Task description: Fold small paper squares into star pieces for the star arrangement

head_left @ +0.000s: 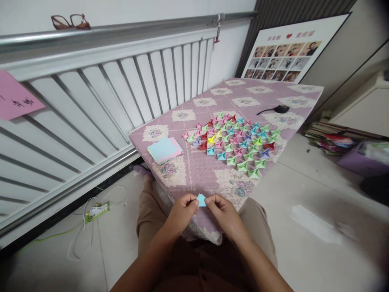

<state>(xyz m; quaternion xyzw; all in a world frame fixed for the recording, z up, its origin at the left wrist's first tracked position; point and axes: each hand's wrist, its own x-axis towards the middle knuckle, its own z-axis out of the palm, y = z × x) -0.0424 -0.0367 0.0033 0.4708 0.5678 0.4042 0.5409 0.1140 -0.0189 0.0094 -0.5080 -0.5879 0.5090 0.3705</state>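
A small folded piece of light blue paper (201,200) is held above the near end of the table, pinched from both sides. My left hand (184,209) grips its left edge between thumb and forefinger. On the right edge, my right hand (221,211) has the same thumb-and-finger pinch. Beyond them, several small folded paper pieces (231,140) in green, pink, blue, red, yellow and purple stand in slanting rows. To the left lies a stack of square paper sheets (164,149), light blue on top with pink showing beneath.
A purple flowered cloth (199,174) covers the table. A black object with a cord (281,108) lies toward the far right. Along the left runs a white radiator (121,87), with glasses (70,22) on the pipe above. A power strip (97,211) and cables are on the floor.
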